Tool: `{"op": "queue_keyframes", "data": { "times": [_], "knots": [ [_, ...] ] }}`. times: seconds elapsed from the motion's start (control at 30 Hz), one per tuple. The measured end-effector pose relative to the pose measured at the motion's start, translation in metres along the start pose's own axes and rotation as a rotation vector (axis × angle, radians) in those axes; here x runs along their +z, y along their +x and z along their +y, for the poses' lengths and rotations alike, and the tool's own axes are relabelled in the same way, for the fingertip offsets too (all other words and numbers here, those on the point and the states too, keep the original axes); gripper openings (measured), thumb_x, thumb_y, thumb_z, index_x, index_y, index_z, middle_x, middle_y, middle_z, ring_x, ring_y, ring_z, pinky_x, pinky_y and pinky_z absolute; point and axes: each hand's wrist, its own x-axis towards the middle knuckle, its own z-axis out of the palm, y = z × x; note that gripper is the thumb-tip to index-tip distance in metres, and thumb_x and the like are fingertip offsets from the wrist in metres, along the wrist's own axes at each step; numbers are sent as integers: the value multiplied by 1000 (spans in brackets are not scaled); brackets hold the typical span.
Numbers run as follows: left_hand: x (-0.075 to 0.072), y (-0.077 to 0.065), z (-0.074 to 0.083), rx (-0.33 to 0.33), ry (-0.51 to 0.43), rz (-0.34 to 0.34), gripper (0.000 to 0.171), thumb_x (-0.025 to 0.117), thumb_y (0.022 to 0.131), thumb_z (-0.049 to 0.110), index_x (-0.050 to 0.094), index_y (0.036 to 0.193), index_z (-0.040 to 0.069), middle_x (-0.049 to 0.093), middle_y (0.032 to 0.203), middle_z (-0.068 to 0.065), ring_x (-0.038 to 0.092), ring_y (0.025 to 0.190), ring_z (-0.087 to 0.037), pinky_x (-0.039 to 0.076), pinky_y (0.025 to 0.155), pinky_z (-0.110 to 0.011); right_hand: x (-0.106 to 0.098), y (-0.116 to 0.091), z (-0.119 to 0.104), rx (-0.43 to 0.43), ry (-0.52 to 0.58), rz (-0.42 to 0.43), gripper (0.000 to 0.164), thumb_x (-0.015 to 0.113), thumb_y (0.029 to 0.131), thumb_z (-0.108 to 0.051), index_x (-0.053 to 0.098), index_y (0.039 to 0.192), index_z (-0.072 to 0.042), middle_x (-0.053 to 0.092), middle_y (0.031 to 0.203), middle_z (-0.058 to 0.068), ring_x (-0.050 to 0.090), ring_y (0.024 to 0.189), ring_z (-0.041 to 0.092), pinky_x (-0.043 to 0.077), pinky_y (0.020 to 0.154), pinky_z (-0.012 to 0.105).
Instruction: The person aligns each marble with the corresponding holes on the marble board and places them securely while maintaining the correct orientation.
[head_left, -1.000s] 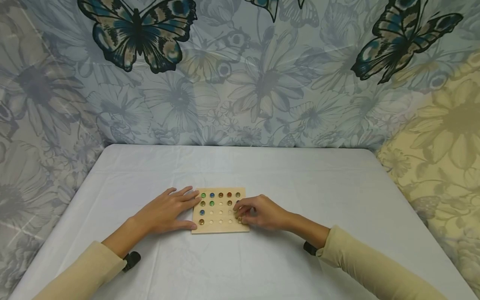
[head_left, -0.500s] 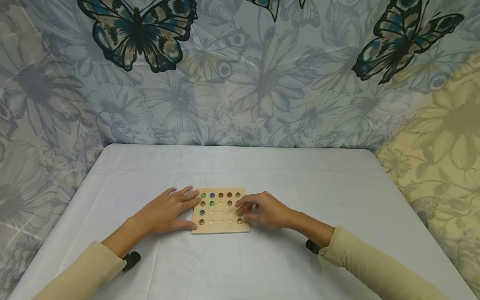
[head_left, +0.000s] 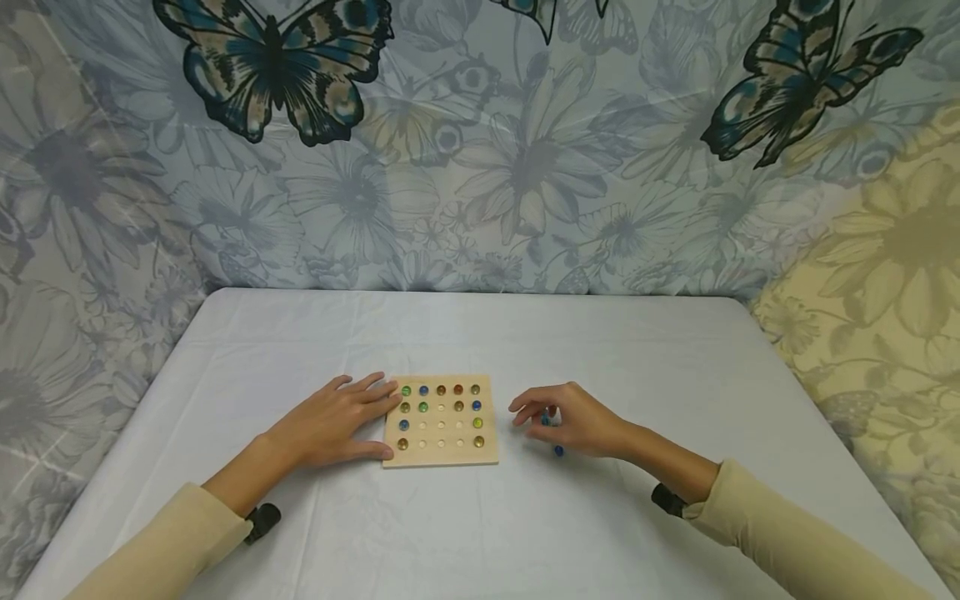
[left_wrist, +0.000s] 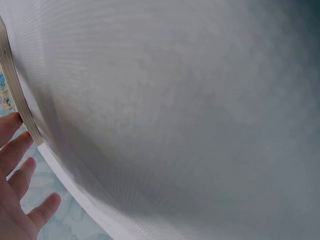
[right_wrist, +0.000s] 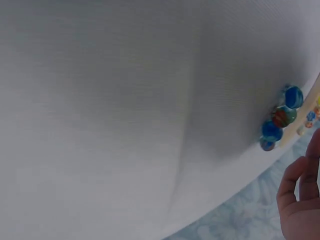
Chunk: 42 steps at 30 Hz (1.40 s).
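A pale wooden board (head_left: 450, 456) with rows of round hollows lies on the table. Glass marbles fill its top row and most of the second; a yellow-green marble (head_left: 478, 423) sits at the right end of the third. My left hand (head_left: 333, 423) rests at the board's left edge, fingers spread, thumb at the lower corner. Right of the board, my right hand (head_left: 573, 421) hovers near loose marbles with its fingers loosely bent, nothing visibly held. A blue marble (head_left: 558, 451) shows below that hand. The right wrist view shows several marbles clustered, including a red-green marble (right_wrist: 284, 116).
A white cloth (head_left: 360, 533) covers the table. Behind it hangs a flowered fabric (head_left: 525, 192) with large butterflies. Dark camera straps (head_left: 262, 522) sit at both wrists.
My right hand has left the board's right side and moved right to the loose marbles. The yellow-green and blue marbles at the right-hand column are now uncovered. My left hand has stayed put.
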Motion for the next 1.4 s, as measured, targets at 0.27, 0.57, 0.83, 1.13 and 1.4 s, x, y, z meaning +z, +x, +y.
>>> {"op": "queue_keyframes", "data": {
  "times": [0.27,0.57,0.83,1.13,1.4],
  "knots": [
    [-1,0,0,-2,4,-5,83,53,90,70,48,149,13,42,155,-7,35,144,-32,34,109,-60,-3,-22,14,-8,-4,21,29,76,86,-1,70,114,-5,76,98,-2,68,89,8,52,74,33],
    [-1,0,0,-1,8,-7,83,52,90,71,49,149,12,43,155,-7,36,144,-32,34,109,-59,-1,-39,25,0,32,-8,27,75,87,-2,70,113,-7,76,99,-4,67,87,9,50,73,30],
    [1,1,0,0,6,-11,83,52,90,71,49,149,12,43,155,-8,36,144,-32,33,110,-58,-2,-45,31,-3,34,-22,29,75,86,1,70,114,-8,75,100,-5,65,84,6,51,73,27],
    [0,1,0,-7,6,-14,83,51,90,71,49,149,12,43,155,-7,36,144,-32,33,110,-58,-1,-45,33,-43,-4,-41,29,72,87,5,71,113,-8,75,102,-4,67,87,11,54,74,28],
    [0,1,1,-10,12,-13,83,51,90,72,49,149,13,43,155,-6,36,144,-31,33,110,-58,0,-45,34,-33,-44,-42,28,72,87,5,72,111,-9,75,101,-7,69,89,10,55,76,27]
  ]
}}
